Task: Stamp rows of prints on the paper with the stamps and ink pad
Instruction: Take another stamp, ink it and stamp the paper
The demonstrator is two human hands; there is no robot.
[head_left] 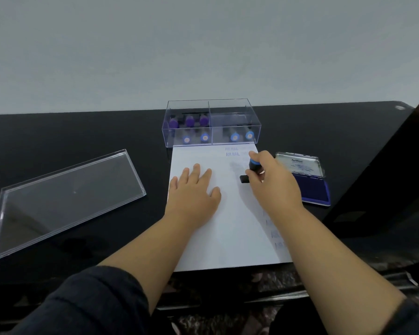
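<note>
A black table stands against a pale wall. The right hand curls its fingers round a blue-topped stamp over white paper, near two "AIR MAIL" prints. The left hand lies flat on the paper, fingers slightly spread. The ink pad sits open just right. A clear box holds purple and blue stamps; its lid lies left.

Single head-worn wide-angle view, facing forward and down, close over the table

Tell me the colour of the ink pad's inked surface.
Dark blue ink pad, seen in the head view.
</note>
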